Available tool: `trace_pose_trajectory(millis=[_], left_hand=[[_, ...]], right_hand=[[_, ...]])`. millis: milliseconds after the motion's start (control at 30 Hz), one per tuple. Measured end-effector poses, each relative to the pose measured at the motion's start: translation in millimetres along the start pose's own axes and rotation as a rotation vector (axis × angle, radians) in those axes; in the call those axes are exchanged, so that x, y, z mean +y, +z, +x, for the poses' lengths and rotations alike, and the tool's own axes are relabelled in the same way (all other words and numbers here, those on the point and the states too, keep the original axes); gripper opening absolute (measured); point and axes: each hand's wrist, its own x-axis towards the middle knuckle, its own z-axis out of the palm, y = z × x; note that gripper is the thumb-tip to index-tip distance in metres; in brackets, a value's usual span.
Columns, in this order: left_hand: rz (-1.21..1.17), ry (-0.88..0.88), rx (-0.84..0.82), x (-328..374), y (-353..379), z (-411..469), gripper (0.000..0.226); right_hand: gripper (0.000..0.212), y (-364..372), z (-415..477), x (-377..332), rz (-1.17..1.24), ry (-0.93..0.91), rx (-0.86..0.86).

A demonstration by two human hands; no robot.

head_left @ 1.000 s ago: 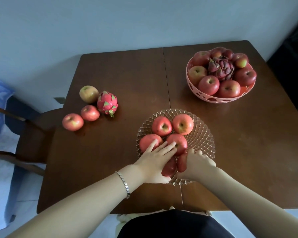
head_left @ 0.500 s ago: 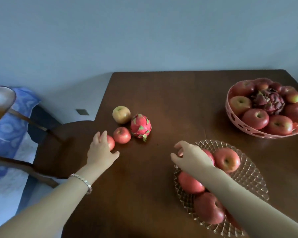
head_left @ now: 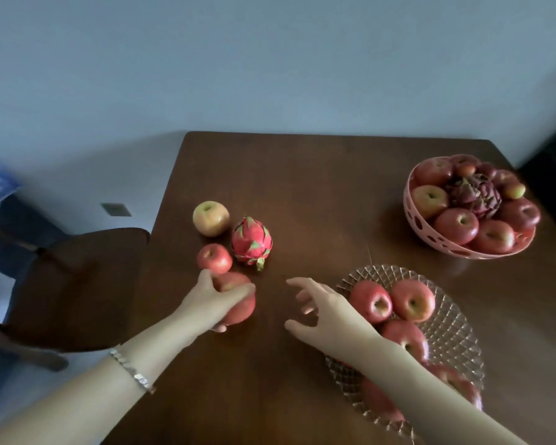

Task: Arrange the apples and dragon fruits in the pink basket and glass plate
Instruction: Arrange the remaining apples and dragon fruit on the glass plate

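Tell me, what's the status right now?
Left grip holds red apple. Right grip open, empty. Dragon fruit loose on table. Nothing in the way.

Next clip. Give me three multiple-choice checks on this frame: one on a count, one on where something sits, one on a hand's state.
1. How many apples are outside the pink basket and the glass plate, counting the apple that the left hand grips? A two; B three; C five.
2. Where is the bright pink dragon fruit? A on the table, beside the small red apple; B in the basket; C on the plate.
3. What is the right hand doing? A gripping an apple; B pressing on the basket; C hovering with fingers spread, holding nothing.

Key: 1 B, the yellowish apple, the small red one and the gripped one; 2 A, it lies on bare wood; 3 C, no fruit is between its fingers.
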Motion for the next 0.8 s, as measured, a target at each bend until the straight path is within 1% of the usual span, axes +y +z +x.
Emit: trace_pose_trajectory(millis=[33, 67, 133, 167, 233, 300, 333, 400, 433, 467, 533, 600, 633, 700, 800], left_hand=[[-0.136, -0.019, -0.041, 10.3, 12.4, -11.1, 0.066], [-0.217, -0.031, -0.062, 19.5, 26.7, -21.3, 0.066], [-0.26, -0.035, -0.064, 33.7, 56.2, -39.7, 0.063], [-0.252, -0.032, -0.058, 39.0, 68.2, -47.9, 0.063], [-0.284, -0.004, -0.083, 50.0, 96.5, -70.1, 0.062], [-0.349, 0.061, -0.167, 56.7, 118.5, -87.8, 0.056], [-0.338, 0.112, -0.218, 59.0, 128.9, -95.4, 0.05], [-0.229, 0.243, -0.282, 60.0, 145.2, -104.5, 0.041], [-0.112, 0.328, -0.283, 59.7, 155.5, -107.5, 0.039], [0.044, 0.422, -0.252, 57.0, 163.7, -107.4, 0.039], [0.348, 0.622, -0.133, 49.4, 184.9, -105.2, 0.039], [0.561, 0.797, -0.059, 40.2, 206.9, -97.9, 0.039], [0.675, 0.846, -0.047, 37.1, 222.3, -95.3, 0.041], [0.891, 0.86, -0.034, 29.0, 244.0, -86.8, 0.048], [1.022, 0.806, -0.076, 20.0, 262.7, -79.6, 0.05]], right_hand=[[0.071, 2.2, -4.9, -3.7, 0.041, -0.02, -0.002], [0.079, 3.9, -11.7, -6.4, 0.084, -0.042, 0.018], [0.087, 7.8, -24.2, -6.5, 0.144, -0.076, 0.117], [0.087, 9.0, -28.4, -5.2, 0.167, -0.067, 0.186], [0.081, -0.4, -45.9, 6.8, 0.2, -0.015, 0.327], [0.071, -17.2, -62.3, 23.9, 0.255, 0.041, 0.4], [0.067, -27.9, -72.0, 35.9, 0.304, 0.075, 0.415], [0.058, -51.9, -88.4, 62.0, 0.408, 0.17, 0.437], [0.053, -66.5, -96.6, 78.5, 0.43, 0.23, 0.46], [0.047, -79.6, -101.3, 92.7, 0.43, 0.289, 0.479], [0.039, -103.8, -109.7, 123.3, 0.374, 0.4, 0.479], [0.034, -115.3, -111.7, 150.1, 0.267, 0.441, 0.439], [0.033, -118.7, -114.1, 162.9, 0.207, 0.436, 0.414], [0.036, -117.7, -111.9, 178.4, 0.111, 0.415, 0.336], [0.047, -110.0, -102.3, 184.9, -0.016, 0.381, 0.204]])
